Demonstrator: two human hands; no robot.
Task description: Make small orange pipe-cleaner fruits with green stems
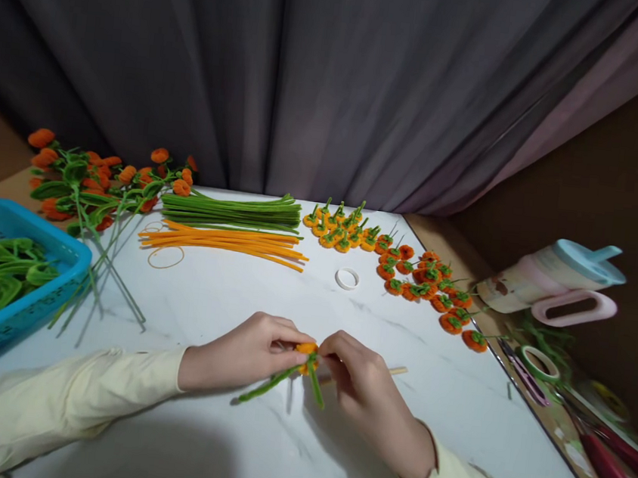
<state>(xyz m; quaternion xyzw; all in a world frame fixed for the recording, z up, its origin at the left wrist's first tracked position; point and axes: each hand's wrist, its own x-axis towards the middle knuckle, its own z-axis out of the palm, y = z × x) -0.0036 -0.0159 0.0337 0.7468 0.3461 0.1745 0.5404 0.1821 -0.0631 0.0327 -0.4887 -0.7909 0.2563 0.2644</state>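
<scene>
Between the thumb and fingers of my left hand (255, 350) is a small orange pipe-cleaner flower (307, 349). Two green pipe-cleaner ends (315, 389) stick out from it, one toward lower left and one downward. My right hand (358, 376) is closed in a pinch at the flower's right side; its fingertips partly hide what they grip. A thin wooden stick (398, 370) shows behind the right hand, and I cannot tell whether it is held or lies on the table.
Green pipe cleaners (234, 210) and orange pipe cleaners (227, 241) lie behind my hands, near a white tape ring (347, 278). Several finished flower heads (429, 273) line the back right. A blue basket (80, 259) stands left; a tumbler (548, 274) and red-handled pliers (609, 460) are right.
</scene>
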